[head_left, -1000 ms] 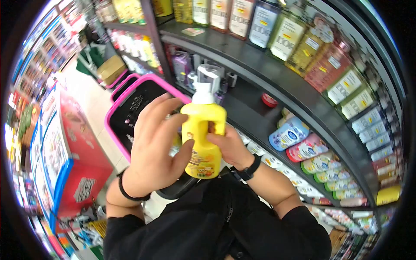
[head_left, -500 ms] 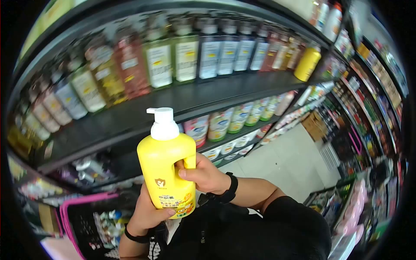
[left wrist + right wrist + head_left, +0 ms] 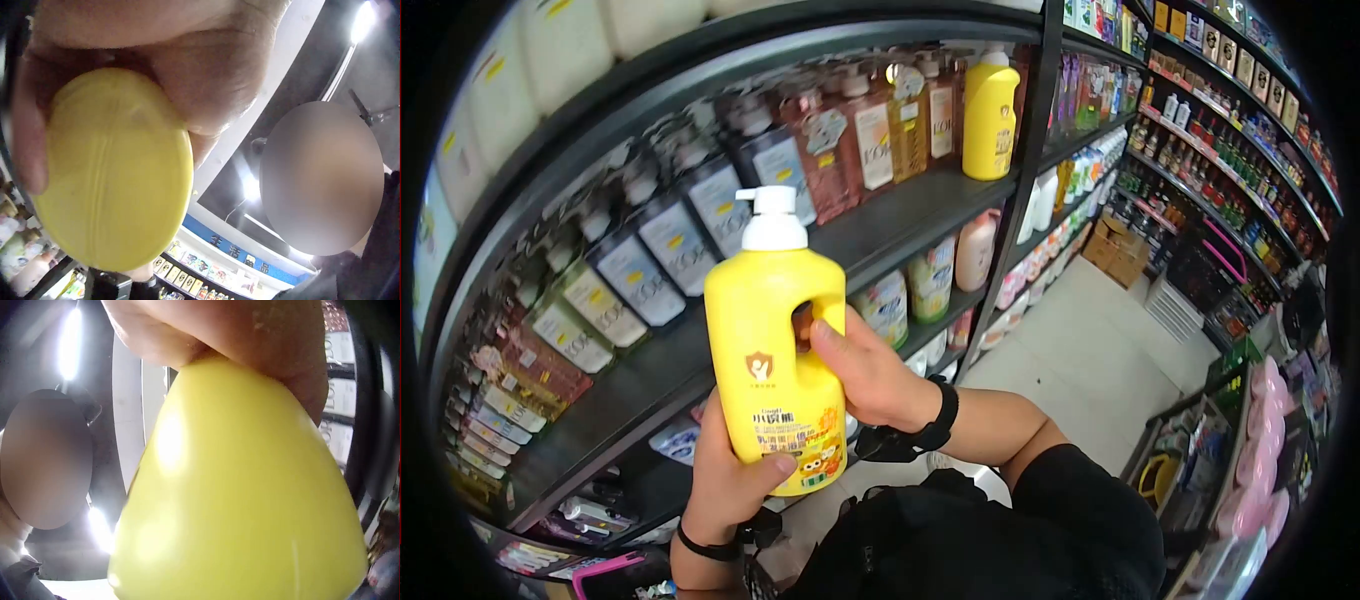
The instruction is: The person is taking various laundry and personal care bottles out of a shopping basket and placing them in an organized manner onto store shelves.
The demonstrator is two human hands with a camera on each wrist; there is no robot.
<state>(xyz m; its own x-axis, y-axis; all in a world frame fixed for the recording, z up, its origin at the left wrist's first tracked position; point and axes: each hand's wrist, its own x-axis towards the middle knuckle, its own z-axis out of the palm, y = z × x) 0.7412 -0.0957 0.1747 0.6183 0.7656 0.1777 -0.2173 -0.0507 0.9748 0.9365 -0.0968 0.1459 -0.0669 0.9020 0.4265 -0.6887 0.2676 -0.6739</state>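
Observation:
A large yellow pump bottle (image 3: 775, 310) with a white pump top (image 3: 774, 215) is held up in front of the shelves, its printed label towards the head camera. My right hand (image 3: 880, 375) grips its handle, the thumb lying across the handle's front. Lower down, my left hand (image 3: 725, 465) holds the base from the left, thumb on the front of the label. In the left wrist view the bottle's oval underside (image 3: 112, 175) faces the camera, with left fingers curled round it. The right wrist view is filled mostly by the yellow side wall (image 3: 237, 487) beneath my right hand (image 3: 250, 337).
Rows of pump bottles (image 3: 640, 265) line the black shelf (image 3: 900, 225) just ahead. A similar yellow bottle (image 3: 990, 120) stands at that shelf's right end. Pink-rimmed cart or basket (image 3: 605, 572) shows at lower left. Tiled floor (image 3: 1080, 340) and cardboard boxes (image 3: 1115, 250) lie to the right.
The left hand, earlier spread beside the bottle, has taken hold of its base; the right keeps the handle. The view has swung along the shelves, and the pink-rimmed cart has slid to the lower left.

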